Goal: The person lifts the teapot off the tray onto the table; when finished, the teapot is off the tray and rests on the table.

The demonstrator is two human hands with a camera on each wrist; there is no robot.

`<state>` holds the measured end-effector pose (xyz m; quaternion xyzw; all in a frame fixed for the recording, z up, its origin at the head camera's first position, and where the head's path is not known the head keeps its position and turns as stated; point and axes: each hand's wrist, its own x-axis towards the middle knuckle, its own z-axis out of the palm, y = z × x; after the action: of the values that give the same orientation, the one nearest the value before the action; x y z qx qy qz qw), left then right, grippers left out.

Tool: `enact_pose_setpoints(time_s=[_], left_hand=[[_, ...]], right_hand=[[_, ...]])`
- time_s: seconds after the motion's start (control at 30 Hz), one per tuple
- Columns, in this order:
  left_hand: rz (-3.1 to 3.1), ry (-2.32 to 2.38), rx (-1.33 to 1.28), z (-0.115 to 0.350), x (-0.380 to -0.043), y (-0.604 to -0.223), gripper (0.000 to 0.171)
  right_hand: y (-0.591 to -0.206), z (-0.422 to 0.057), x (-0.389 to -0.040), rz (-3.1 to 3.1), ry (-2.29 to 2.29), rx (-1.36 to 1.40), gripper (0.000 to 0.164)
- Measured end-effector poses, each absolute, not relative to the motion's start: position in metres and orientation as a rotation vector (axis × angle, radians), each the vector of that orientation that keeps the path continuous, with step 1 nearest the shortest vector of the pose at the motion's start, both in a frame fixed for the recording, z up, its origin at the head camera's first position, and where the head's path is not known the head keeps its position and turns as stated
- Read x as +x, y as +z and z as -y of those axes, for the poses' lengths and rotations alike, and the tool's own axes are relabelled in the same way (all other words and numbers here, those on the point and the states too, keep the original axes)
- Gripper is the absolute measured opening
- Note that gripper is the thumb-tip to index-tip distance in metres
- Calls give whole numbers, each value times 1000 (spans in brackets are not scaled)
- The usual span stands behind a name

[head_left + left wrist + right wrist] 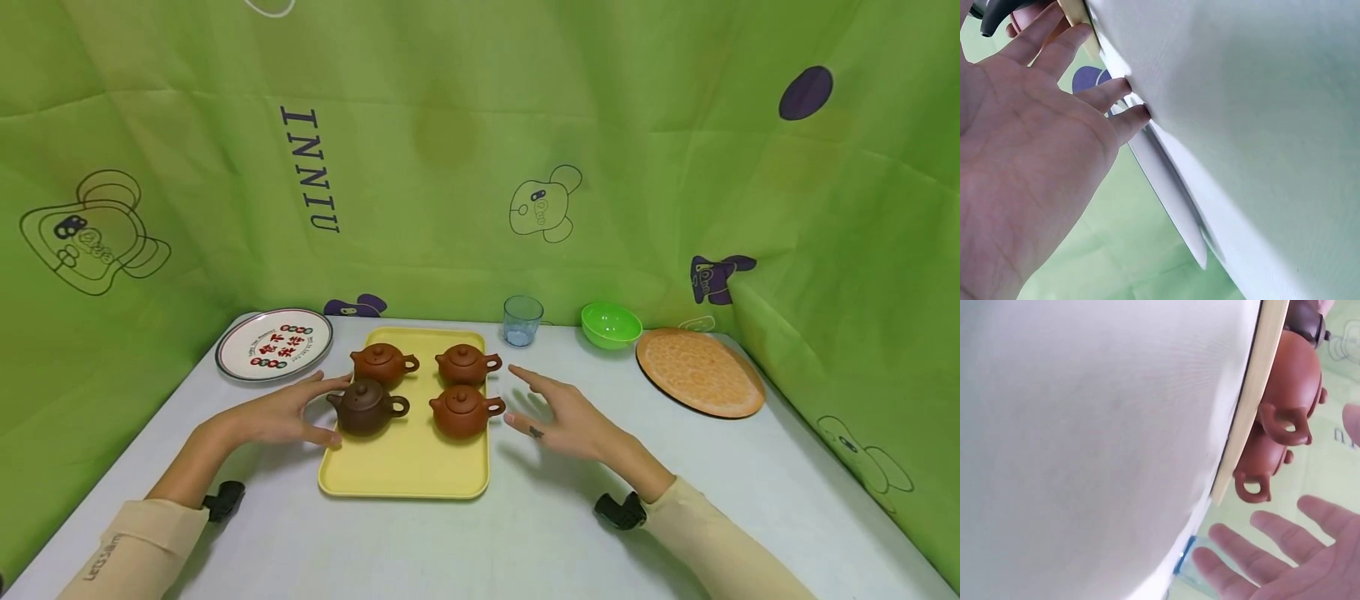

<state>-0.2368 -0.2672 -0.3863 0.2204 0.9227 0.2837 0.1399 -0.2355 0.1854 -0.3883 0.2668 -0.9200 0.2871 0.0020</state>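
Note:
A yellow tray [405, 475] on the white table carries a dark brown teapot [365, 410] at its front left. Three reddish-brown teapots share the tray: one at the back left [384, 367], one at the back right [465, 367] and one at the front right [461, 414]. My left hand [273, 412] is spread at the tray's left edge, fingertips by the dark teapot's spout and thumb at the rim. Off the right edge, my right hand [566, 421] holds nothing, its fingers apart and pointing at the teapot handles. In the right wrist view those handles stick out past the tray rim [1254, 400].
At the back left lies a white plate [232, 354] with red print. A blue clear cup [522, 317], a green bowl [611, 327] and a round orange-brown mat [701, 372] line the back right. Green printed cloth [420, 208] surrounds the table.

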Motion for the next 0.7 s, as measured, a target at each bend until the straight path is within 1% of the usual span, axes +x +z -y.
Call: enact_pose_setpoints(time_s=[0.47, 0.7], left_hand=[[-2640, 813, 610, 272, -238, -387, 98], [-2612, 827, 577, 271, -240, -385, 98]], right_hand=[[-391, -178, -240, 2841, 1027, 913, 74], [-394, -172, -243, 2793, 1143, 945, 64]])
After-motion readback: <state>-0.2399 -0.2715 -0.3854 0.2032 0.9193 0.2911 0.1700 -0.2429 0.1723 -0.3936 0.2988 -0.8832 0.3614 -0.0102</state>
